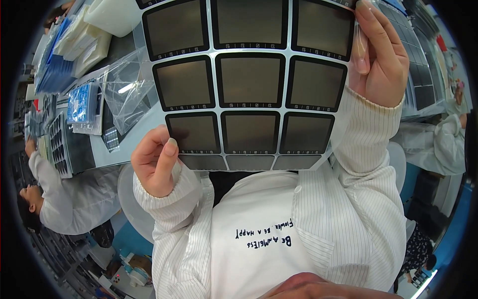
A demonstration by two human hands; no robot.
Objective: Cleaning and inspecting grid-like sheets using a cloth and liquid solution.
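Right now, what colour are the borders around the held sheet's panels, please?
The panel borders are black, clearest in the head view.

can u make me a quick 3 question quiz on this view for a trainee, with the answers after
1. True or false: the left hand and the right hand both hold the sheet of dark panels.

2. Which describes the right sleeve?
A) plain black
B) white with thin dark stripes
C) plain red

3. Fill in: counted from left to right, the sheet shows ___ columns of panels.

Key: 1. True. 2. B. 3. three.
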